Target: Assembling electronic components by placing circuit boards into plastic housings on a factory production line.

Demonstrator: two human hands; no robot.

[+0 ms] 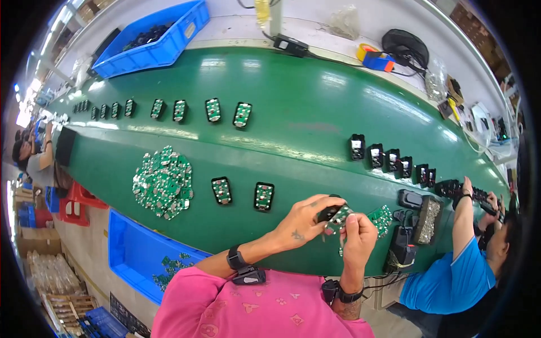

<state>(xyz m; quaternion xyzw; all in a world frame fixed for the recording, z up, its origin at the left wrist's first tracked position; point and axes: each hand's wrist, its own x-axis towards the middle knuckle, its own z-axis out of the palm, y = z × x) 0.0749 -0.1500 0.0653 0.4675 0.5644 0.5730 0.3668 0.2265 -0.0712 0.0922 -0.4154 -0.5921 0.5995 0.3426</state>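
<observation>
My left hand [304,221] is closed around a small black plastic housing [328,213], partly hidden by the fingers. A green circuit board [338,217] is pinched in my right hand [359,239], held against the housing's open side; whether it is seated inside cannot be made out. To the left on the green bench lie two black housings with boards in them, one housing [221,191] and another housing [264,196]. Farther left is a large heap of green circuit boards [163,183]. Just right of my right hand sits a smaller pile of boards [381,219].
Filled housings [242,115] stand in a row at the far left; black housings [356,147] line the right. A box of small metal parts [428,221] is beside a black device [401,248]. Blue bins [152,45] hold parts. A co-worker in blue [451,281] works at right.
</observation>
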